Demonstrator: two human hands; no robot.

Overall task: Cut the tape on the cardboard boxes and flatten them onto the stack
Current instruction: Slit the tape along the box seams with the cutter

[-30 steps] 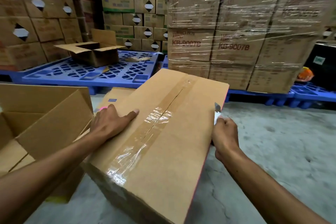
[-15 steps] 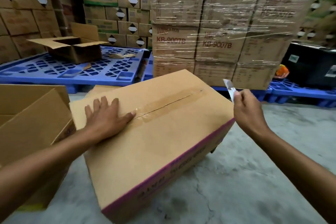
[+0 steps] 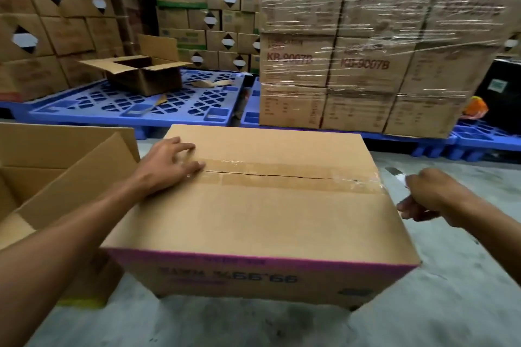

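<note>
A brown cardboard box (image 3: 262,220) with a purple band on its near side stands on the concrete floor in front of me. Clear tape (image 3: 282,176) runs left to right along its top seam, and a dark slit shows along the seam. My left hand (image 3: 166,163) lies flat on the top at the tape's left end. My right hand (image 3: 428,194) hovers just off the box's right edge, closed on a small knife (image 3: 396,175) whose blade points up and left.
An opened cardboard box (image 3: 56,177) stands close on the left. Blue plastic pallets (image 3: 135,107) lie behind, one bearing an open box (image 3: 143,73). A shrink-wrapped stack of cartons (image 3: 366,51) rises at the back right. Bare concrete floor (image 3: 465,276) lies to the right.
The box has turned so its taped seam now runs left to right and sits level. My right hand with the knife has dropped lower, beside the box's right edge.
</note>
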